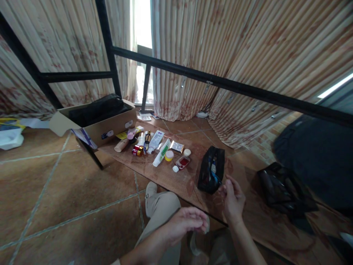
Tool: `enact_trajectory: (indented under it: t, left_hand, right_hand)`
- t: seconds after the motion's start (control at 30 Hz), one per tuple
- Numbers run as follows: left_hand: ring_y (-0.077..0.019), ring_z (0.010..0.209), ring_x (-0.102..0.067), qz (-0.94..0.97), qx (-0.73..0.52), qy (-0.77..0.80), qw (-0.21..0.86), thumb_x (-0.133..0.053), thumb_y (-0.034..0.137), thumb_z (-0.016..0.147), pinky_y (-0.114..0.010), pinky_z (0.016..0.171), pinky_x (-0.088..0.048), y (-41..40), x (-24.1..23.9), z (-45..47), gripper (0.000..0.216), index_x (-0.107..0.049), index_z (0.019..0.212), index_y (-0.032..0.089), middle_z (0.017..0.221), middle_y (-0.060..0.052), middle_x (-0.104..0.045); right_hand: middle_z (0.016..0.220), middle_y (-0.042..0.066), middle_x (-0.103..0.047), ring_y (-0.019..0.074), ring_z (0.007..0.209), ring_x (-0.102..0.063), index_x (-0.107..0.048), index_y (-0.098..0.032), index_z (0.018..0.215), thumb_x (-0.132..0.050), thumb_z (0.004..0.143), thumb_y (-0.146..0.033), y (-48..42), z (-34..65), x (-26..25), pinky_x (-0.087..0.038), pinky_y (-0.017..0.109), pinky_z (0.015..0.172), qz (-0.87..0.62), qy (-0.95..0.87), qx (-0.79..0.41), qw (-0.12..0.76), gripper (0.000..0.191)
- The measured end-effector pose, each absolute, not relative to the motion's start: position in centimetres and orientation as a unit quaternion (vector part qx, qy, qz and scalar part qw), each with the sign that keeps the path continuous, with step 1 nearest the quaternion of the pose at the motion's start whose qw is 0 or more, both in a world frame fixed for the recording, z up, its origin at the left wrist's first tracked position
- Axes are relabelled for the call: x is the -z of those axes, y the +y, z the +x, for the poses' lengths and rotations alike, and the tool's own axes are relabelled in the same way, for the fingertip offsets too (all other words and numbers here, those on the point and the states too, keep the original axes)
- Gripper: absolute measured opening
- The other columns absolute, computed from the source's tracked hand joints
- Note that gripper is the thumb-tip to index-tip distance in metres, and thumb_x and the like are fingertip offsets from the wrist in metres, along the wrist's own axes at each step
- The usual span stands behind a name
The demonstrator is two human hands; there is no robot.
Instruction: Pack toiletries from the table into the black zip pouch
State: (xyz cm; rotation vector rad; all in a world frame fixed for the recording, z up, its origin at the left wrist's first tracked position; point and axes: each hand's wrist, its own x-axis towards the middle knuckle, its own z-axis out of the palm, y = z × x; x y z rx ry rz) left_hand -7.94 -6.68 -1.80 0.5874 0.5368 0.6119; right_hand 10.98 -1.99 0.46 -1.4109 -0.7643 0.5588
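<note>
On the low table's right half stands a black pouch (204, 173), its top unzipped and small items showing inside. My right hand (233, 200) is at the pouch's near right corner, thumb and fingers pinched together. A thin blue item (215, 178) in the pouch's mouth points toward those fingertips; what they grip is too small to make out. My left hand (187, 223) hovers over my knee, fingers loosely stretched and holding nothing. Left of the pouch lie a small bottle of red liquid (183, 162), a yellow-and-pink jar (169, 156), a white-and-green tube (162, 152) and a glittery silver case (177, 147).
Further left are a white tube (156, 141), a brown dropper bottle (148, 137) and red-and-gold containers (137, 150). A cardboard box (110, 128) holding black material stands at the table's left end. Another black bag (284, 187) lies right. A dark metal rail (176, 66) crosses behind.
</note>
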Motion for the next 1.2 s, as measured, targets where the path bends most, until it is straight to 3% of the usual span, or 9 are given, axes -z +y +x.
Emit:
enact_trajectory:
  t: [0.13, 0.4, 0.87, 1.07, 1.2]
  left_hand:
    - [-0.0142, 0.074, -0.063, 0.279, -0.290, 0.256, 0.879, -0.078, 0.030, 0.066, -0.028, 0.077, -0.044, -6.6, 1.7, -7.9, 0.032, -0.072, 0.092, 0.012, 0.085, -0.009, -0.070]
    - [-0.0146, 0.077, -0.063, 0.298, -0.285, 0.266, 0.871, -0.078, 0.030, 0.069, -0.026, 0.076, -0.043, -6.7, 1.8, -7.6, 0.031, -0.071, 0.093, 0.012, 0.088, -0.009, -0.070]
    - [-0.0152, 0.081, -0.063, 0.324, -0.286, 0.321, 0.842, -0.075, 0.031, 0.072, -0.027, 0.078, -0.044, -5.5, 1.0, -7.7, 0.034, -0.070, 0.100, 0.011, 0.092, -0.010, -0.070]
    - [-0.0139, 0.083, -0.062, 0.443, -0.378, 0.399, 0.708, -0.070, 0.029, 0.077, -0.026, 0.082, -0.046, -1.6, -2.2, -6.4, 0.027, -0.068, 0.100, 0.014, 0.091, -0.007, -0.069]
    - [-0.0167, 0.091, -0.064, 0.624, -0.385, 0.363, 0.575, -0.062, 0.029, 0.083, -0.028, 0.085, -0.049, 2.6, -6.4, -3.6, 0.025, -0.066, 0.103, 0.016, 0.099, -0.007, -0.069]
  right_hand:
    - [0.061, -0.005, -0.055, 0.0098, 0.052, -0.048, -0.061, -0.018, 0.118, -0.070, 0.075, -0.049, -2.4, 10.7, -0.2, -0.037, 0.021, 0.049, -0.620, -0.371, -0.238, 0.649, 0.053]
    - [0.051, -0.010, -0.045, 0.0077, 0.044, -0.039, -0.060, -0.019, 0.094, -0.076, 0.068, -0.047, -1.0, 10.7, 0.1, -0.032, 0.020, 0.045, -0.649, -0.370, -0.209, 0.631, 0.041]
    - [0.060, -0.004, -0.053, 0.0120, 0.051, -0.048, -0.061, -0.018, 0.107, -0.065, 0.078, -0.055, -1.1, 13.6, 0.7, -0.039, 0.024, 0.048, -0.616, -0.294, -0.254, 0.686, 0.047]
    - [0.076, 0.002, -0.063, 0.0161, 0.064, -0.057, -0.061, -0.018, 0.112, -0.064, 0.076, -0.060, -0.7, 14.6, 0.8, -0.046, 0.028, 0.056, -0.628, -0.314, -0.285, 0.652, 0.055]
    - [0.097, 0.006, -0.066, 0.0199, 0.082, -0.062, -0.059, -0.020, 0.116, -0.070, 0.071, -0.053, -0.5, 14.1, 0.3, -0.050, 0.034, 0.074, -0.612, -0.359, -0.294, 0.641, 0.057]
